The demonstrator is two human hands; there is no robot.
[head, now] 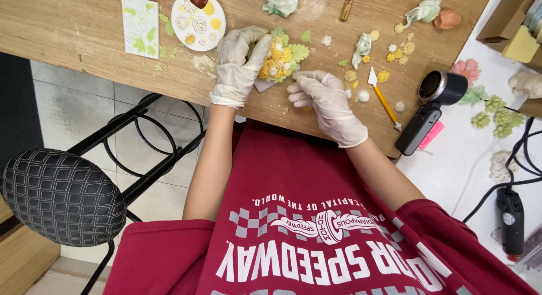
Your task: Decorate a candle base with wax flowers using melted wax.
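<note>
My left hand (239, 63), in a white glove, is wrapped around a small clay bouquet (280, 57) of yellow and white flowers with green leaves, held just above the wooden table (73, 29). My right hand (326, 100), also gloved, rests on the table right beside the bouquet, its fingers curled together near the lower edge of the flowers. Whether the right fingers pinch a small piece is hidden.
Loose clay flowers and leaves (389, 49) lie scattered right of the hands, with a yellow-handled tool (384, 100). A round white mould (198, 20) and a rectangular leaf mould (140, 25) sit at left. A black device (432, 106) stands at the table's corner. A black stool (62, 196) is below left.
</note>
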